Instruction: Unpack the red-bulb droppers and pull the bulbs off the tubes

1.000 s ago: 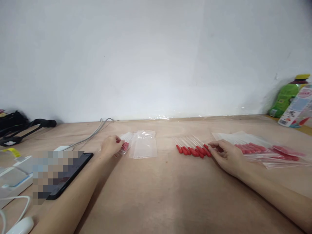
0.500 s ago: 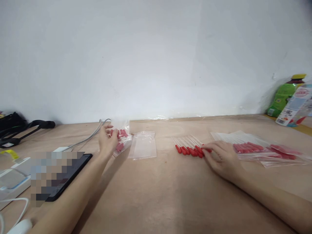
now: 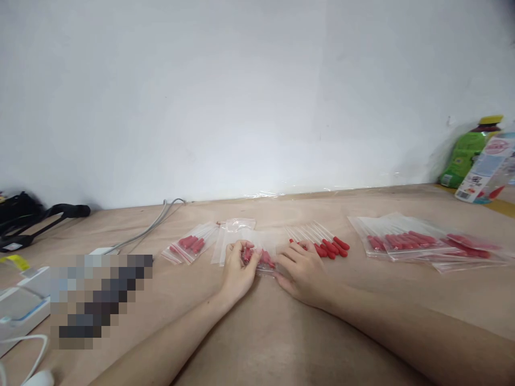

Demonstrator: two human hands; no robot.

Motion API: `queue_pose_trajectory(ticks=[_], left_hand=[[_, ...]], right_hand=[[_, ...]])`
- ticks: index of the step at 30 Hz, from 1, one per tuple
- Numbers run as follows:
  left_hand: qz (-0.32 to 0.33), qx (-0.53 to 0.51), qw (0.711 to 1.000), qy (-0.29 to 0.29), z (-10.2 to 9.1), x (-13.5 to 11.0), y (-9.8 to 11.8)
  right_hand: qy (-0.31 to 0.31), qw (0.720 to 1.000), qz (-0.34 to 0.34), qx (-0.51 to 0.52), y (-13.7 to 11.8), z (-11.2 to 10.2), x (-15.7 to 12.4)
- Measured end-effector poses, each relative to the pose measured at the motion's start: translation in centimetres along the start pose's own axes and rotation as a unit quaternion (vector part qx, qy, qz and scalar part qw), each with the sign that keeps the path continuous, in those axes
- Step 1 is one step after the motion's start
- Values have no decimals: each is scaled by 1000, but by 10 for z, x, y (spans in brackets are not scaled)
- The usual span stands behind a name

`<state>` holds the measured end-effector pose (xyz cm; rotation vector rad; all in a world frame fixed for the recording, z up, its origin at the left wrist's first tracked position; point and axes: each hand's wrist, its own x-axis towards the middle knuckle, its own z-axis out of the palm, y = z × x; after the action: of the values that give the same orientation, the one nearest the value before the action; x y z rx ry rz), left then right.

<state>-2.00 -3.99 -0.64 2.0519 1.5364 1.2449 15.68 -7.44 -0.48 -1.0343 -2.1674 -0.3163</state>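
In front of me, my left hand (image 3: 238, 272) grips a clear zip bag (image 3: 263, 239) by its left side, thumb over the front. Several red-handled sticks show through the plastic. My right hand (image 3: 304, 274) has its fingers bent at the bag's right edge, pinching it there. Just beyond that hand lies a row of loose red-handled sticks (image 3: 330, 247) with thin pale shafts pointing away; the hand hides part of the row. Flat bags (image 3: 236, 225) without sticks lie behind the held one. Left of these are filled bags (image 3: 193, 241).
More filled bags (image 3: 410, 241) overlap on the right. Two bottles, one green (image 3: 462, 158) and one pale-labelled (image 3: 486, 169), stand at the far right by the wall. Leftward are a grey cable (image 3: 148, 225), a blurred-out dark device (image 3: 102, 295), a white power strip (image 3: 24, 305) and a black strap-like object (image 3: 52, 220).
My left hand has brought a filled bag from the left stack to the middle. My right hand has left the right end of the loose sticks and moved left to the bag.
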Motion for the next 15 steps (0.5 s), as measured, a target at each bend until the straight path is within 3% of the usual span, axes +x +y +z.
queue_pose_trajectory(ticks=[3,6,11,15], left_hand=[[23,28,999,-29,-7,-4,2],[142,89,984,-63,-19,-6,7],[403,145,897,-108,-36,1,3],[518,204,824,-106,-40,8,-1]], right_hand=[[-24,1000,-1,-8,0,1,3],[-31,999,11,-27,1,1,2],[-37,998,40,-38,3,3,1],[-40,997,60,-10,4,1,2]])
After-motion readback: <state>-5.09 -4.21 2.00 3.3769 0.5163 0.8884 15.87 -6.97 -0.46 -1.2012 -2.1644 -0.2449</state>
